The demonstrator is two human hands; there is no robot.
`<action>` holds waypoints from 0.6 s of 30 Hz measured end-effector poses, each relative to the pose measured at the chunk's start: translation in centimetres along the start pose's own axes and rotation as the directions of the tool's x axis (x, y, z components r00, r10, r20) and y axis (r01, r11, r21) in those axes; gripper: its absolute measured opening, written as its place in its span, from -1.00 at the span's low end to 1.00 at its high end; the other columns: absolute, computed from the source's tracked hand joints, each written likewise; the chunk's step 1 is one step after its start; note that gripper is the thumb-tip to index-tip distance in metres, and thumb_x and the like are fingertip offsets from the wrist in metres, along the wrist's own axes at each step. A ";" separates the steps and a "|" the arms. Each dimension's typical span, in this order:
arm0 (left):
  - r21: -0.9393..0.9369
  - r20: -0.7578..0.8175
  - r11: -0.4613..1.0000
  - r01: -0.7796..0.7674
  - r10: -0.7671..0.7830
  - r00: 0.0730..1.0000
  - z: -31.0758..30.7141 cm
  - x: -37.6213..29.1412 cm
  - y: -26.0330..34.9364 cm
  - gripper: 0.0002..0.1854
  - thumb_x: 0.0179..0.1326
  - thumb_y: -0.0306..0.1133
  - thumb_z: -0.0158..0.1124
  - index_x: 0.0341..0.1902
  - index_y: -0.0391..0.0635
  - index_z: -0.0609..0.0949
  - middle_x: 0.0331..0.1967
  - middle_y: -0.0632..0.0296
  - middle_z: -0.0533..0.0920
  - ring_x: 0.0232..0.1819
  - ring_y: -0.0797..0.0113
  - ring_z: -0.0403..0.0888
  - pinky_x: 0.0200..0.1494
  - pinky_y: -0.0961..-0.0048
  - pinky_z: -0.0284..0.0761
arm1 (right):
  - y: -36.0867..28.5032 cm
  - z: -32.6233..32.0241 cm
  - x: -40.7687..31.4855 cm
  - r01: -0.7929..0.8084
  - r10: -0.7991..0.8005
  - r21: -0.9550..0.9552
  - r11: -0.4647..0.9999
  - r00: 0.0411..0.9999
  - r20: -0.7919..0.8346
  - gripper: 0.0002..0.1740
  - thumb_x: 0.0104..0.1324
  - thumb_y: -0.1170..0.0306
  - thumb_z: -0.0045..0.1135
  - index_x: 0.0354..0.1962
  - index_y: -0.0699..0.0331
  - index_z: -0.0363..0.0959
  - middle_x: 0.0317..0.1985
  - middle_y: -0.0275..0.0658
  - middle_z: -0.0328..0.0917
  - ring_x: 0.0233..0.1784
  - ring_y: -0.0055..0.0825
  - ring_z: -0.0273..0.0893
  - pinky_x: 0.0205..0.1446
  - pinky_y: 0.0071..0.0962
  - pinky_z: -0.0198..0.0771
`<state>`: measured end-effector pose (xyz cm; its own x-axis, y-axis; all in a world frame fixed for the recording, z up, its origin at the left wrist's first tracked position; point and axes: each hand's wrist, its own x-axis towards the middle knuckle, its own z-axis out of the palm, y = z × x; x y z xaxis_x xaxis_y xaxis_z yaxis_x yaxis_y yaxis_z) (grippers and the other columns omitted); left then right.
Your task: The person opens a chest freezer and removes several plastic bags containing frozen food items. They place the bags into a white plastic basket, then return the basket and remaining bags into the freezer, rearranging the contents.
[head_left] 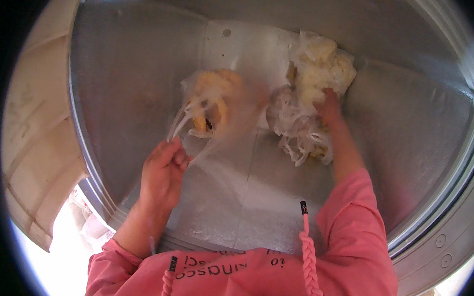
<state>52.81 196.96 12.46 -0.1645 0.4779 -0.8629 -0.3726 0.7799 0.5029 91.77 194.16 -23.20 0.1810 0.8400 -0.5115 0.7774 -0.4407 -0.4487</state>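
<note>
My left hand (168,158) grips the gathered top of a thin clear plastic bag (213,102), which holds orange-yellow pieces that I cannot name. To the right, my right hand (330,108) reaches onto a pile of plastic bags; its fingertips are partly hidden against a bag of pale yellow food (321,68), so its grip is unclear. Just left of and below that hand lie a crumpled clear bag (291,114) and knotted white bag handles (297,149), with some yellowish pieces beside them.
Grey metallic walls (133,62) of a deep chest, which looks like a chest freezer, surround both arms. Its rim (439,207) curves along the right. A worn beige panel (41,129), perhaps the lid, stands at the left. Pink hoodie cords (309,264) hang before me.
</note>
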 end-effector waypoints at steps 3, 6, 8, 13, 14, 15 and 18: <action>0.026 0.011 0.999 -0.018 0.018 1.000 0.2 0.0 -0.1 -0.82 0.36 -0.35 0.07 -0.40 -0.04 0.42 -0.54 0.36 0.35 -0.46 0.45 0.29 -0.12 0.38 0.36 | -0.7 -0.9 1.3 0.054 0.005 -0.178 0.983 0.949 0.314 -0.22 -0.09 0.17 0.41 0.09 0.31 0.39 0.04 0.07 0.46 0.14 -0.04 0.41 0.21 -0.22 0.33; 0.058 0.033 0.997 -0.045 0.043 0.999 0.3 -0.1 -0.1 -0.82 0.36 -0.34 0.07 -0.40 -0.05 0.42 -0.53 0.37 0.35 -0.45 0.46 0.30 -0.12 0.39 0.35 | -1.6 -1.7 1.7 0.099 -0.062 -0.060 0.993 0.893 0.446 -0.13 -0.07 0.12 0.41 0.17 0.32 0.34 0.08 0.03 0.46 0.18 -0.12 0.41 0.23 -0.27 0.32; 0.091 0.014 0.994 -0.054 0.053 0.999 0.4 -0.1 0.0 -0.82 0.36 -0.34 0.07 -0.40 -0.04 0.42 -0.53 0.37 0.34 -0.44 0.46 0.30 -0.11 0.39 0.35 | -2.2 -1.8 1.0 -0.012 0.007 0.008 1.000 0.909 0.416 -0.18 -0.02 0.14 0.40 0.17 0.32 0.34 0.08 -0.05 0.49 0.19 -0.19 0.42 0.23 -0.30 0.32; 0.158 -0.026 0.985 -0.068 0.073 0.997 0.3 -0.2 0.1 -0.84 0.34 -0.35 0.08 -0.40 -0.05 0.42 -0.51 0.37 0.37 -0.42 0.48 0.30 -0.13 0.42 0.32 | -3.6 -3.0 -2.1 -0.519 0.070 0.628 0.580 0.800 0.596 -0.24 0.06 0.29 0.37 0.22 0.23 0.29 0.14 -0.22 0.47 0.21 -0.26 0.42 0.25 -0.29 0.32; 0.165 -0.045 0.984 -0.074 0.082 0.996 0.3 -0.1 0.1 -0.83 0.31 -0.34 0.11 -0.40 -0.07 0.42 -0.51 0.36 0.38 -0.42 0.48 0.30 -0.15 0.43 0.30 | -4.1 -3.5 -2.8 -0.593 0.086 0.670 0.447 0.774 0.628 -0.25 0.09 0.33 0.35 0.23 0.23 0.26 0.15 -0.23 0.45 0.22 -0.27 0.41 0.26 -0.28 0.31; 0.147 -0.044 0.985 -0.089 0.096 0.994 0.3 -0.1 0.1 -0.82 0.29 -0.33 0.14 -0.40 -0.09 0.41 -0.51 0.34 0.40 -0.41 0.48 0.30 -0.17 0.45 0.28 | -4.8 -4.1 -3.5 -0.653 0.089 0.696 0.298 0.746 0.660 -0.26 0.12 0.37 0.34 0.25 0.23 0.24 0.16 -0.25 0.43 0.23 -0.28 0.40 0.28 -0.27 0.31; 0.240 -0.110 0.969 -0.054 0.082 0.991 0.4 0.3 0.0 -0.81 0.25 -0.34 0.18 -0.43 -0.09 0.40 -0.47 0.33 0.44 -0.42 0.49 0.31 -0.23 0.52 0.26 | -7.9 -5.7 -4.9 -0.649 -0.227 0.761 0.015 0.739 0.634 -0.26 0.16 0.40 0.29 0.27 0.24 0.18 0.21 -0.23 0.39 0.26 -0.29 0.37 0.31 -0.25 0.28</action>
<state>53.12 197.29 12.20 -0.2939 0.4933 -0.8187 -0.1333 0.8270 0.5462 88.17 195.31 -12.99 -0.4249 0.5198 -0.7411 -0.5642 -0.7923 -0.2323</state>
